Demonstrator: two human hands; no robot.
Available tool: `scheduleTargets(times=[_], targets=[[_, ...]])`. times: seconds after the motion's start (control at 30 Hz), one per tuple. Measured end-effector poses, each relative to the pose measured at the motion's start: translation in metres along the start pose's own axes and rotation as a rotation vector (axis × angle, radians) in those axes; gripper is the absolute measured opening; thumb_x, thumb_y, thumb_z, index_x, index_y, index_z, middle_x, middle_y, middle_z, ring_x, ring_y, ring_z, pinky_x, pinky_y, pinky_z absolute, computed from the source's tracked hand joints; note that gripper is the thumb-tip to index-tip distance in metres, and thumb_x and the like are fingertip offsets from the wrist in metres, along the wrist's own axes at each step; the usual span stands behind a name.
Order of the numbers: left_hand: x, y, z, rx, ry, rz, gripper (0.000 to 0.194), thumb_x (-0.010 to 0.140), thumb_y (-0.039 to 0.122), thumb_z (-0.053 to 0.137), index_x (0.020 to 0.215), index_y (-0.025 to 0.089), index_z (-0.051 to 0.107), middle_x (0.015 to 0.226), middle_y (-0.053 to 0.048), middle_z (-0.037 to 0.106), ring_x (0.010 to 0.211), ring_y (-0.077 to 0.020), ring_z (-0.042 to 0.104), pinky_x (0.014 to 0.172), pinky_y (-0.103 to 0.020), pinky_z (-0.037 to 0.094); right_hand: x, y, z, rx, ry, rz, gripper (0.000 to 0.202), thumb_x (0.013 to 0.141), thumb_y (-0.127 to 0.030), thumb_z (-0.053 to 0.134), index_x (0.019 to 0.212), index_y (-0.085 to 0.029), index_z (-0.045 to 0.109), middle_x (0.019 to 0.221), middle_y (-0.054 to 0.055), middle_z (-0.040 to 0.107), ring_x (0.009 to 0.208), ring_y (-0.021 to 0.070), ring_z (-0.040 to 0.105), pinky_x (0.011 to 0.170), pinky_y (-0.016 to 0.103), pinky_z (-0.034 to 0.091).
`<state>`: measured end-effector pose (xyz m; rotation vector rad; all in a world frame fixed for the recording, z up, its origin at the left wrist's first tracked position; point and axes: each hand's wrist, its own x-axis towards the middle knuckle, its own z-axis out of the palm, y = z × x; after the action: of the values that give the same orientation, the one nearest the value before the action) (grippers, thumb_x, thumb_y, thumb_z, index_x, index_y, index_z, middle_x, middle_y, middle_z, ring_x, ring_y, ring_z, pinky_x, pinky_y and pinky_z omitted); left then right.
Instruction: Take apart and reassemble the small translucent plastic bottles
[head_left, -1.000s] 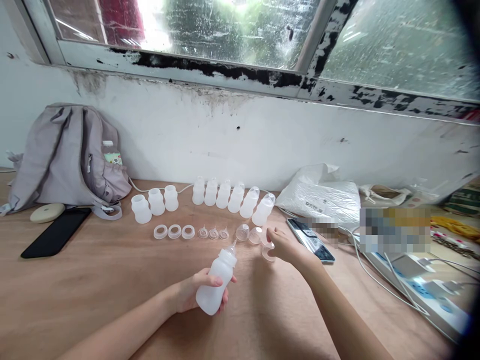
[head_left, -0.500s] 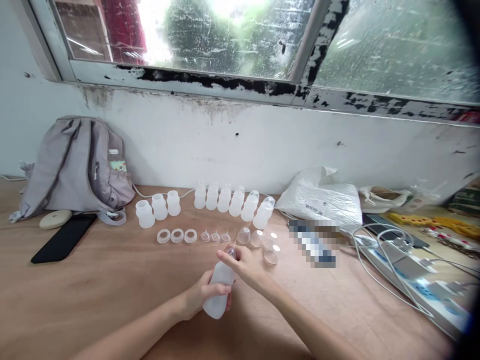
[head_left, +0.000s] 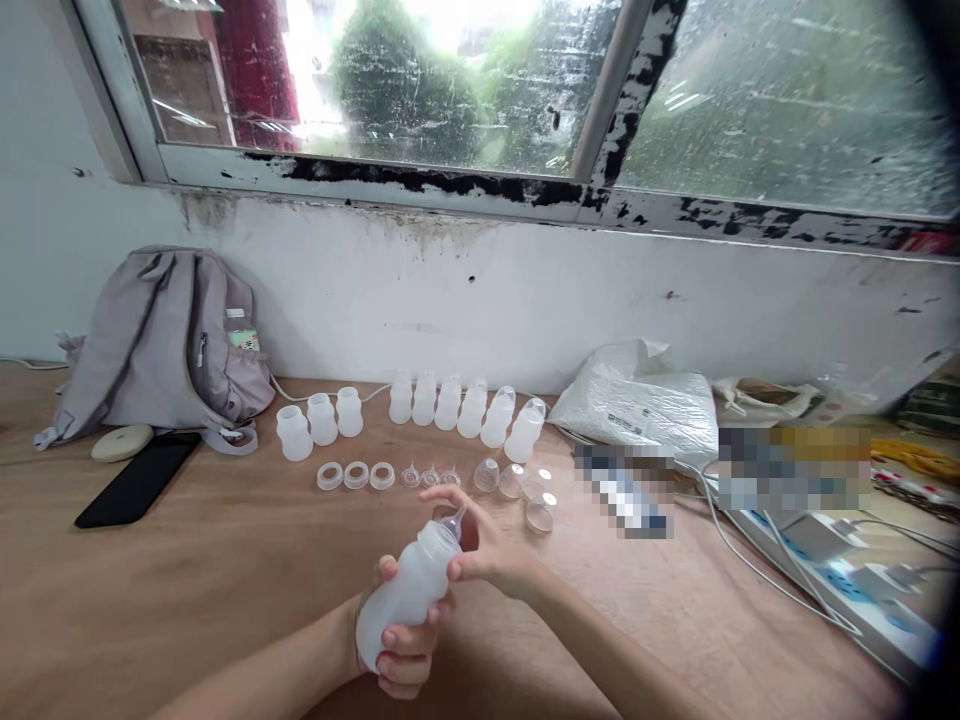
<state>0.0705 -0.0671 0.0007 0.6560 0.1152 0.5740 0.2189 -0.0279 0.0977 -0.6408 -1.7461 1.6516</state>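
Note:
A frosted white baby bottle (head_left: 405, 590) leans with its top to the upper right, a clear nipple (head_left: 453, 521) and a collar (head_left: 441, 545) on it. Around its body my left hand (head_left: 407, 655) is closed. My right hand (head_left: 491, 548) curves about the top, thumb against the collar and index finger arched past the nipple; its other fingers are partly hidden. Beyond the hands lie three loose collar rings (head_left: 356, 475), three clear nipples (head_left: 430, 477) and several clear domed caps (head_left: 511, 482). Three open bottles (head_left: 322, 420) stand at the back left, several capped bottles (head_left: 472, 410) to their right.
At the left are a grey backpack (head_left: 161, 345), a black phone (head_left: 139, 480) and a round cream object (head_left: 122, 443). A white plastic parcel (head_left: 637, 400) rests by the wall. Power strips (head_left: 862, 600) with chargers and white cables occupy the right side.
The bottle has come nearer to me and tilted further over to the right. My right hand has slid from atop the nipple to curve around its side; the fingers of my left hand have shifted.

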Motion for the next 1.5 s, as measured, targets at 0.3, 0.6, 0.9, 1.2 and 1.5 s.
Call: scheduleTargets(times=[0.3,0.6,0.9,1.2,1.5], targets=[[-0.001,0.047,0.012,0.017,-0.039,-0.07,0.041,0.062,0.041,0.051,0.086,0.008,0.054,0.049,-0.001,0.053,0.038,-0.0132,0.051,0.033,-0.021,0.036,0.014,0.023,-0.033,0.019,0.331,0.07,0.03,0.078,-0.047,0.046,0.073,-0.018,0.049,0.049,-0.008,0.034,0.037,0.0041,0.028,0.036,0.019,0.019],[0.004,0.05,0.009,0.086,0.175,-0.154,0.08,0.07,0.071,0.022,0.095,0.004,0.055,0.049,-0.004,0.054,0.036,-0.0157,0.051,0.034,-0.025,0.035,0.011,0.018,-0.025,0.056,0.338,-0.018,0.031,0.075,-0.043,0.053,0.063,-0.018,0.041,0.045,-0.008,0.035,0.035,0.0035,0.029,0.036,0.019,0.019],[0.008,0.049,0.018,0.245,0.515,0.213,0.057,0.074,0.061,0.038,0.103,0.013,0.05,0.076,-0.007,0.059,0.057,-0.0169,0.058,0.051,-0.027,0.042,0.013,0.029,-0.034,-0.014,0.538,-0.092,0.026,0.078,-0.044,0.049,0.073,-0.02,0.043,0.052,-0.007,0.037,0.043,0.0078,0.037,0.039,0.02,0.029],[0.003,0.072,0.0,1.261,0.862,0.529,0.044,0.058,0.037,0.07,0.093,0.019,0.051,0.093,-0.005,0.058,0.089,-0.0206,0.054,0.082,-0.031,0.039,0.008,0.058,-0.028,-0.349,0.621,-0.067,0.029,0.079,-0.046,0.044,0.068,-0.019,0.046,0.058,-0.004,0.042,0.049,0.0093,0.038,0.045,0.022,0.031],[-0.005,0.087,0.004,1.502,0.797,0.462,0.075,0.054,0.038,0.072,0.118,0.023,0.035,0.116,-0.009,0.046,0.104,-0.0242,0.046,0.09,-0.037,0.035,0.014,0.068,-0.037,-0.264,0.625,-0.022,0.032,0.075,-0.05,0.046,0.068,-0.019,0.046,0.05,-0.005,0.039,0.045,0.0091,0.036,0.042,0.022,0.03]])
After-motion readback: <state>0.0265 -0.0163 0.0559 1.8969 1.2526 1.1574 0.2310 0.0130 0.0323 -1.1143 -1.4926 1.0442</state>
